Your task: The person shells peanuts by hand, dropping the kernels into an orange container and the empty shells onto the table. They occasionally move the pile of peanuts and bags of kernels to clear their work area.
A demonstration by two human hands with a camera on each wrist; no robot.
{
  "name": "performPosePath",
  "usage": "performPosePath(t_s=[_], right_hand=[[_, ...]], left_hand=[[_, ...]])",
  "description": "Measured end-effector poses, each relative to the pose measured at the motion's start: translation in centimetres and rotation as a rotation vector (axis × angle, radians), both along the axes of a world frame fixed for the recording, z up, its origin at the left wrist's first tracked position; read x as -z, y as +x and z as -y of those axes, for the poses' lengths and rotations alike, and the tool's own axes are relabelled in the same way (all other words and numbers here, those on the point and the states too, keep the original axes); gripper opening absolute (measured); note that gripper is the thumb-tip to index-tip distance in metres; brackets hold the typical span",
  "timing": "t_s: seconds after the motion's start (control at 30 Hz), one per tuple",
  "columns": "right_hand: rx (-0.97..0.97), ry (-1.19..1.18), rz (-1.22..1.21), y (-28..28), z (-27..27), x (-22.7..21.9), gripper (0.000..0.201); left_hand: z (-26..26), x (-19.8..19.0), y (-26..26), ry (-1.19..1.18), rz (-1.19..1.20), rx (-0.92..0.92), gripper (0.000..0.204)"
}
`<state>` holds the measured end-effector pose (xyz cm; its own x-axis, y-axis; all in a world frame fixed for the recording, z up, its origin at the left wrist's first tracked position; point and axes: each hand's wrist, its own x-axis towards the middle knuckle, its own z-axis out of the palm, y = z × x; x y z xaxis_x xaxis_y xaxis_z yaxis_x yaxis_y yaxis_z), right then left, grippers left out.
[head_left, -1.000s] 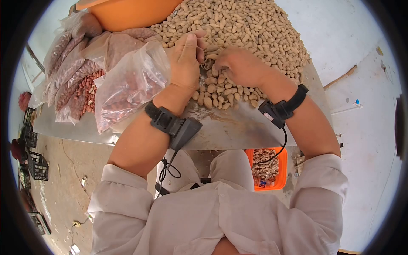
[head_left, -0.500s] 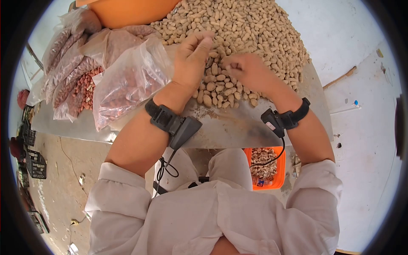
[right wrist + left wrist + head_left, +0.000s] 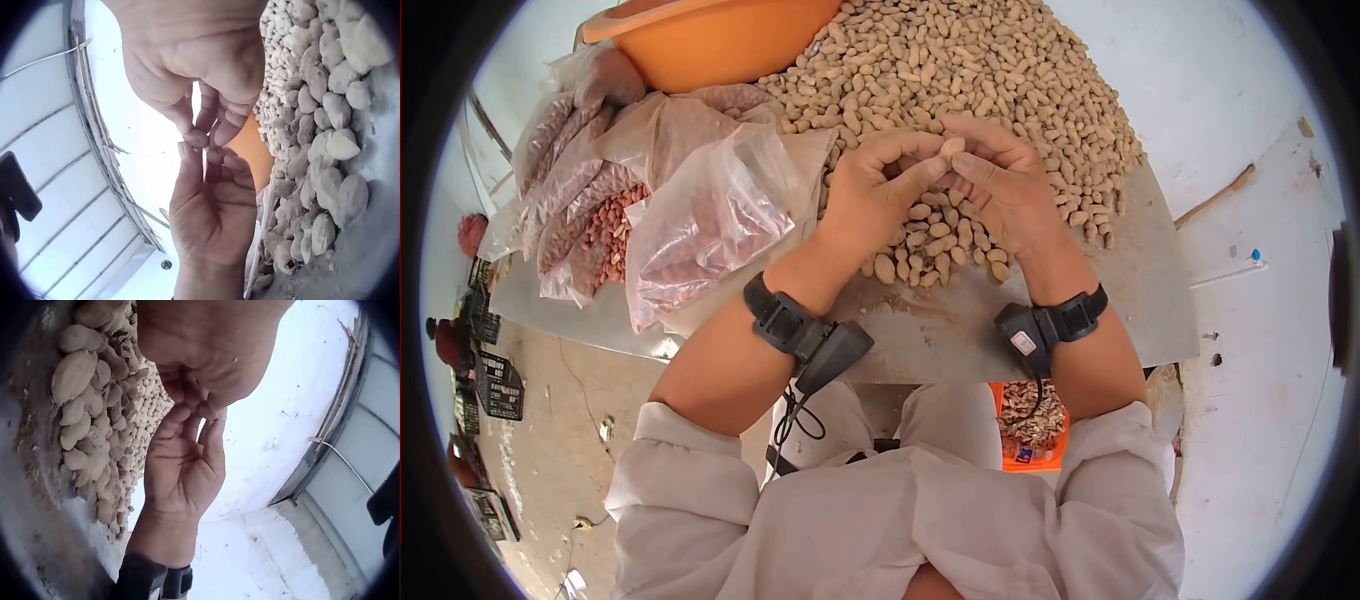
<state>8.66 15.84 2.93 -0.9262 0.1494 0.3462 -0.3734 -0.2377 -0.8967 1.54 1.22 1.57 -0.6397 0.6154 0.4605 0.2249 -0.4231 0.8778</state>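
Note:
My two hands meet above the near edge of a large heap of unshelled peanuts. Between their fingertips is one peanut, which also shows as a small pale oval peanut in the right wrist view. The right hand pinches it between thumb and fingers. From the other side, the left hand pinches it too, its thumb tip right against the shell. Loose peanuts lie on the metal tabletop just below both hands.
Clear plastic bags of reddish shelled kernels lie left of the left forearm, with loose red kernels among them. An orange basin stands at the back left. Under the table's front edge sits an orange bin holding shells.
Both hands, apart at the pile's near edge before, have come together. The right hand moved up and inward, and a peanut now shows between the fingertips. The head view has shifted slightly.

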Motion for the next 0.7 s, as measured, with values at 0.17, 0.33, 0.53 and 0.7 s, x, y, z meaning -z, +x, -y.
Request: performPosePath(t_s=[0.17,0.33,0.53,0.7], right_hand=[[0.034,-0.060,0.042,0.3,-0.3,1.3,0.022],[0.028,-0.046,0.036,0.8,0.3,0.9,0.023],[-0.088,-0.149,-0.012,0.8,0.0,1.0,0.020],[-0.128,-0.227,0.013,0.5,-0.5,1.9,0.018]], left_hand=[[-0.4,0.7,0.0,-0.038,-0.033,-0.054,0.015],[-0.7,1.6,-0.2,0.010,-0.014,-0.090,0.020],[-0.4,0.9,0.1,0.033,0.130,0.137,0.025],[-0.4,1.1,0.0,-0.057,0.154,0.041,0.025]])
